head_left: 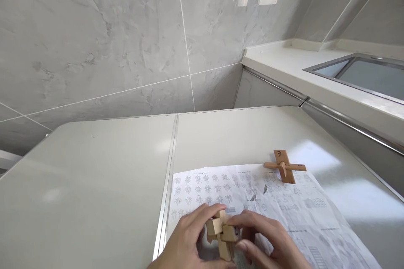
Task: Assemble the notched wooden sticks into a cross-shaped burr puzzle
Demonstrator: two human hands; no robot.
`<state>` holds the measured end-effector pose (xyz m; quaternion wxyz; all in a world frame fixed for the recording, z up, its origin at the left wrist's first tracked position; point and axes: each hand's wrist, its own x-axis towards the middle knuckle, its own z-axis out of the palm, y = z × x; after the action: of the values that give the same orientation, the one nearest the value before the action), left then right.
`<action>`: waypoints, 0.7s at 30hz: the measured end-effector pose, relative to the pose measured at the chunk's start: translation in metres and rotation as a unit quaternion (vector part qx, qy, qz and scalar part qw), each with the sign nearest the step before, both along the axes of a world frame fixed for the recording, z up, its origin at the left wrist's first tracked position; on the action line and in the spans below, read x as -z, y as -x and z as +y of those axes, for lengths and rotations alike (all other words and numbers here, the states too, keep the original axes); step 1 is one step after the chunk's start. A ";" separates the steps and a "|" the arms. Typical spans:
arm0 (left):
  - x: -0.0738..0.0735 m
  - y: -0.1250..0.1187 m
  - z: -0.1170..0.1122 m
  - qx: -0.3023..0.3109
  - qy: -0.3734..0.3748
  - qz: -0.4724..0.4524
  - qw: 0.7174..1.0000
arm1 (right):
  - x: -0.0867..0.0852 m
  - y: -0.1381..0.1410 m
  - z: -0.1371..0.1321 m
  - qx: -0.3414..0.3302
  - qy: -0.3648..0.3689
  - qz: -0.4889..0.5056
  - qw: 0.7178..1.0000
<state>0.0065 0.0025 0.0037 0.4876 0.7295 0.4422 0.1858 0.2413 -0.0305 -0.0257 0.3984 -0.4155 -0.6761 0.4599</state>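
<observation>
A pale wooden burr puzzle point(222, 235) of interlocked bars is held low in the middle of the head view. My left hand point(186, 239) grips its left side, thumb and fingers curled round the bars. My right hand point(268, 241) pinches its right side with fingers closed on a bar. Both hands hover over a printed instruction sheet point(284, 206) lying on the white tabletop point(94, 168). A second, darker wooden cross-shaped puzzle point(284, 167) stands on the sheet's far edge, apart from my hands.
A metal seam strip point(168, 185) runs down the tabletop left of the sheet. Grey marble-look wall tiles point(126, 38) rise behind. To the right, a higher white counter point(315, 75) holds a steel sink point(366, 73).
</observation>
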 end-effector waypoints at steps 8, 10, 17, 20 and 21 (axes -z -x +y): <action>0.012 0.010 -0.005 -0.054 0.107 -0.067 0.991 | -0.008 0.002 0.002 -0.003 0.091 -0.025 0.996; 0.013 0.011 -0.007 -0.050 0.124 -0.078 0.988 | -0.014 0.003 0.004 -0.025 0.094 -0.027 0.995; -0.001 0.002 0.000 -0.008 0.094 -0.141 0.986 | -0.026 0.004 0.004 -0.057 0.169 0.010 0.984; -0.003 0.000 0.001 0.003 0.076 -0.142 0.987 | -0.021 0.004 0.001 -0.049 0.187 0.022 0.981; -0.003 0.000 0.001 0.013 0.070 -0.143 0.987 | -0.019 0.005 0.000 -0.043 0.185 0.018 0.982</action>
<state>0.0070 0.0040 0.0067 0.5978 0.6654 0.3704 0.2504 0.2368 -0.0307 -0.0067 0.3068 -0.4442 -0.5890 0.6014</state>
